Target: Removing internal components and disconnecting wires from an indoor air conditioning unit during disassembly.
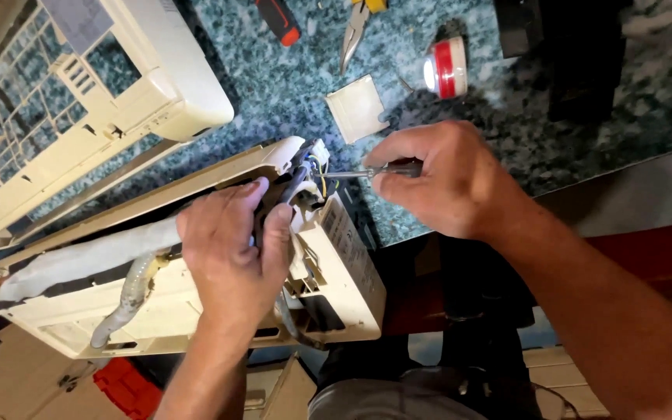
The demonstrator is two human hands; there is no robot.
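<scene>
A cream-coloured air conditioner indoor unit (336, 272) lies across the edge of a speckled stone counter (289, 85). My left hand (231, 249) grips a dark cable bundle at the unit's right end, fingers curled around it. My right hand (437, 179) holds a screwdriver (367, 171) by its dark handle. Its metal shaft points left into the wiring corner (316, 167), where yellow and blue wires show. A grey insulated hose (79, 260) and a ribbed drain tube (130, 292) run along the unit's back.
The unit's white front cover with grille (79, 93) lies at the upper left. A small square cream lid (357, 107), pliers (354, 27), a red-and-black tool handle (278, 19) and a red-and-white tape roll (446, 68) rest on the counter. A dark box (577, 54) stands at top right.
</scene>
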